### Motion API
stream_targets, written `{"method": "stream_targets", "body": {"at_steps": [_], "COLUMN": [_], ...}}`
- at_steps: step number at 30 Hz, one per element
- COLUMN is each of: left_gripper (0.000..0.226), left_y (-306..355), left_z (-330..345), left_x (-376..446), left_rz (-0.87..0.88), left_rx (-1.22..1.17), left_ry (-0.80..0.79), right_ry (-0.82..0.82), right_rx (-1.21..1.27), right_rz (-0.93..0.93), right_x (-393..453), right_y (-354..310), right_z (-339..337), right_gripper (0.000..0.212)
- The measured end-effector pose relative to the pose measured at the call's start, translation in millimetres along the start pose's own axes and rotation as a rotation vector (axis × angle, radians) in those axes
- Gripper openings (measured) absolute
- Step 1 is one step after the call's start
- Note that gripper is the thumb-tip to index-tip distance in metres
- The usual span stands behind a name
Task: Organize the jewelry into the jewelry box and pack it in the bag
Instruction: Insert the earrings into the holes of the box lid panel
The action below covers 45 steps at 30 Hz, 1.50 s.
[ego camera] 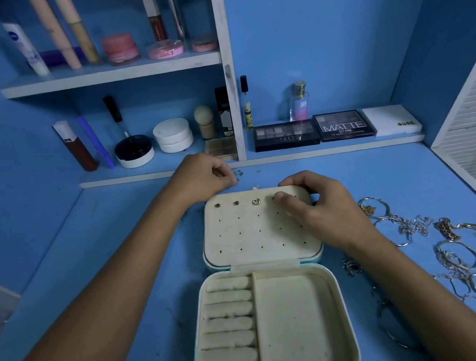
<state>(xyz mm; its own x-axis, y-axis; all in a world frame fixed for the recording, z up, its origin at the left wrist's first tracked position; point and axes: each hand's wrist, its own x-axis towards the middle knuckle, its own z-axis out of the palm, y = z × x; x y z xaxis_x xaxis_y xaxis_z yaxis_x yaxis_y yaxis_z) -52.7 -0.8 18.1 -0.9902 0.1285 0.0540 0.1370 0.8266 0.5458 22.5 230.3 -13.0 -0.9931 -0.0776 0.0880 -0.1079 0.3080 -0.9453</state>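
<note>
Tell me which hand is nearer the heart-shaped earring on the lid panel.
Right. The right hand grips the lid's top edge just right of the heart-shaped earring; the left hand sits up-left, beyond the jewelry box.

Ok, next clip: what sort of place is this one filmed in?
Most likely a home vanity or dressing corner. Blue shelves hold makeup tubes and compacts, eyeshadow palettes and a perfume bottle sit at the back, and an open jewelry box lies on the blue tabletop beside loose bracelets and chains.

Dim, blue-tinged, even light; soft overall focus; wide-angle bending at the edges; faint shadows.
</note>
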Motion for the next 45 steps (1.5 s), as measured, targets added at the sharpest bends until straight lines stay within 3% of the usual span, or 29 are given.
{"method": "stream_targets", "body": {"at_steps": [20,30,35,45], "left_gripper": [0.005,0.005,0.007,0.009], "left_y": [1.1,5.7,12.1,28.7], "left_z": [7.1,-12.0,-23.1,-38.9], "left_x": [11.0,-3.5,-17.6,-49.0], "left_rz": [0.005,-0.035,-0.047,0.091], "left_rx": [0.057,-0.095,-0.190,-0.310], "left_ry": [-0.006,0.129,0.178,0.182], "right_ry": [-0.001,0.029,-0.020,-0.060], "right_rx": [0.012,-0.019,0.058,0.167], "right_rz": [-0.039,-0.064,-0.118,-0.224], "right_x": [-3.6,-8.3,-17.0,-48.7], "right_y": [-3.6,-11.0,-24.6,-40.7], "right_z": [-0.8,-3.6,-12.3,-17.7], "right_gripper": [0.014,0.023,0.018,0.018]}}
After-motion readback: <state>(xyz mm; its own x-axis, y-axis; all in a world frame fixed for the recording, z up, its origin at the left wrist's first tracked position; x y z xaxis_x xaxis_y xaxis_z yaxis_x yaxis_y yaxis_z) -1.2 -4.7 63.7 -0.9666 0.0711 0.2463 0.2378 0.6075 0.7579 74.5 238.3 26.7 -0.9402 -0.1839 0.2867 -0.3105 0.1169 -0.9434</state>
